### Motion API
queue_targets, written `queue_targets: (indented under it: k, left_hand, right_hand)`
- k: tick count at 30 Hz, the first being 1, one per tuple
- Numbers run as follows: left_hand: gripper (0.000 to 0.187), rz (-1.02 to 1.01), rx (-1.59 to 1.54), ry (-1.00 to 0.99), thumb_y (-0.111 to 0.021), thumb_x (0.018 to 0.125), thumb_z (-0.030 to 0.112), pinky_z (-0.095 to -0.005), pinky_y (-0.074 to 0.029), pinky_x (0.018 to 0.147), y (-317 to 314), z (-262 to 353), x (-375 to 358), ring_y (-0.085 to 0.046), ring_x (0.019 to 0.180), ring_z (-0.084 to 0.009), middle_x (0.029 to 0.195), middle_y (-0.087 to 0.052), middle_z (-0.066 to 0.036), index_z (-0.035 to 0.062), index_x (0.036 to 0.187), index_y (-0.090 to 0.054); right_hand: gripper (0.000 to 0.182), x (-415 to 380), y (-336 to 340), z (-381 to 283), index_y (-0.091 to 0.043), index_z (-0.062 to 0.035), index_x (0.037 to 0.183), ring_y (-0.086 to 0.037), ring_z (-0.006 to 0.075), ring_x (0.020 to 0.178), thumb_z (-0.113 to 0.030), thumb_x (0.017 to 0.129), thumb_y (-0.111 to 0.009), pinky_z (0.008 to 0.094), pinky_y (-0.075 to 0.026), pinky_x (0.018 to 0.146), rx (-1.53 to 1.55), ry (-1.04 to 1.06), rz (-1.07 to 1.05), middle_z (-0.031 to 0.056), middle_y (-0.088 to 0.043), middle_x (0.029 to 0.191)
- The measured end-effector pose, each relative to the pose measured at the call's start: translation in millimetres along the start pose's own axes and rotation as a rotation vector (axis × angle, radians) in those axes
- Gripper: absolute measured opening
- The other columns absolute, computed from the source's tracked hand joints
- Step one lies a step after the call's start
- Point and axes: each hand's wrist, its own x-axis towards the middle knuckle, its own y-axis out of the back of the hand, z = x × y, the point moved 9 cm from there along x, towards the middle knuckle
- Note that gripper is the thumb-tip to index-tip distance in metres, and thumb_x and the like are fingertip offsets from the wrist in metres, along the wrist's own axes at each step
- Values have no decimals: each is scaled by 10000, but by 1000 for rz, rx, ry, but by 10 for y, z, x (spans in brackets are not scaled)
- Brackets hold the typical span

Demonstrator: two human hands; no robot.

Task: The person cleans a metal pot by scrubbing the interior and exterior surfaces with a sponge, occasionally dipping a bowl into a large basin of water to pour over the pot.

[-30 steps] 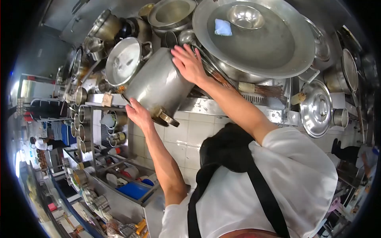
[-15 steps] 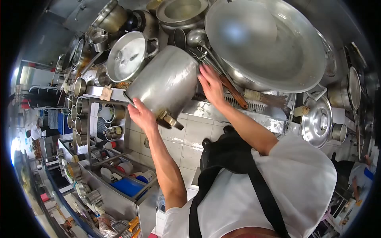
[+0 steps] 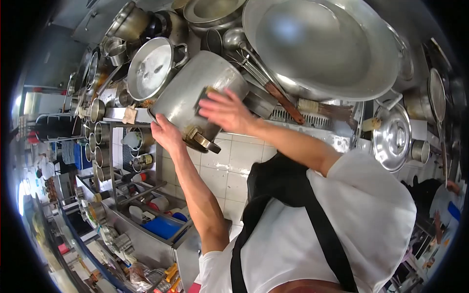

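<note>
A large dull-metal stockpot [image 3: 183, 90] lies tilted on its side in front of me, its wall facing up. My left hand [image 3: 168, 134] grips its rim at the lower left. Over the pot's wall, my right hand [image 3: 227, 112] is blurred by motion, with its fingers stretched out. Beneath those fingertips shows a dark and yellowish scouring pad [image 3: 204, 97], pressed flat against the metal; the hand partly covers it. One loop handle [image 3: 204, 141] of the pot sticks out toward me. The inside of the pot is hidden.
A very large wok-like basin [image 3: 322, 58] takes up the back right. Beside it lie a ladle [image 3: 234, 38] and a wooden-handled whisk [image 3: 283, 100]. A two-handled pan [image 3: 150, 68] with whitish liquid stands left of the pot. At right is a shiny lid [image 3: 392, 139].
My right hand has moved left from the pot's far side onto the middle of its wall, and the pad now shows. The left hand keeps its hold on the rim.
</note>
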Motion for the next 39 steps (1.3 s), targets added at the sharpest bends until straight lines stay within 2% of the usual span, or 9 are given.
queue_targets:
  k: [4,10,14,18,22,25,27,34,39]
  left_hand:
    - [488,58,15,-104,-534,1030,340,-476,-491,813,-36,6,192,-637,813,-364,923,-704,-267,-142,1016,-603]
    - [451,-128,-40,71,-581,986,298,-455,-485,821,-97,-265,650,-645,854,-355,934,-709,-274,-149,994,-639]
    - [519,-79,86,108,-538,1029,335,-442,-472,868,-138,-160,708,-631,885,-308,983,-702,-265,-168,1094,-647]
    - [487,-156,102,72,-514,1040,348,-410,-485,830,147,19,601,-640,860,-270,929,-697,-209,-111,1010,-676]
    - [409,-285,-493,95,-482,1080,402,-267,-498,733,335,-42,-526,-594,826,-105,861,-628,-58,22,1034,-625]
    - [480,-288,-375,-176,-763,881,210,-328,-533,773,260,100,-1171,-620,894,-164,1041,-646,-100,-9,1226,-510]
    - [702,-167,-320,-28,-815,708,120,-384,-539,818,266,-95,-1005,-637,892,-242,1018,-650,-151,-32,1280,-438]
    - [732,-183,-180,8,-780,683,128,-433,-536,864,379,-234,-807,-662,916,-351,1031,-657,-226,-47,1294,-418]
    - [752,-157,-153,41,-768,671,116,-409,-536,903,635,-240,-550,-668,1041,-315,1144,-662,-203,-26,1338,-452]
  right_hand:
    - [356,265,339,668,-683,-203,1324,-451,293,1452,-237,970,-662,585,-275,1186,-344,-211,271,36,-564,1505]
    - [379,56,194,219,-634,-160,1395,-423,309,1472,-229,1026,-578,574,-225,1194,-308,53,-135,39,-531,1541]
    - [376,247,86,261,-624,-115,1385,-432,343,1448,-169,1021,-546,601,-273,1137,-227,-167,288,65,-541,1520]
    - [415,314,-368,-368,-651,-227,1383,-416,231,1485,-192,970,-680,602,-194,1226,-107,132,-227,-35,-545,1531]
    - [384,547,-219,-168,-640,-213,1399,-420,267,1475,-229,1016,-617,593,-220,1211,-134,-50,-101,2,-543,1533]
    - [386,558,-323,-294,-633,-205,1405,-413,281,1475,-227,1020,-609,583,-225,1208,-117,4,-189,26,-533,1540]
    - [388,708,-370,-277,-630,-211,1414,-407,260,1484,-281,1034,-592,573,-205,1219,-126,46,-348,3,-529,1548]
    - [432,1342,-1436,-378,-617,-244,1441,-389,241,1502,-434,1066,-517,602,-176,1227,-13,75,-600,-8,-533,1552]
    - [385,971,-808,-368,-667,-262,1378,-375,250,1516,-339,1001,-638,547,-178,1258,-277,48,-642,-40,-534,1551]
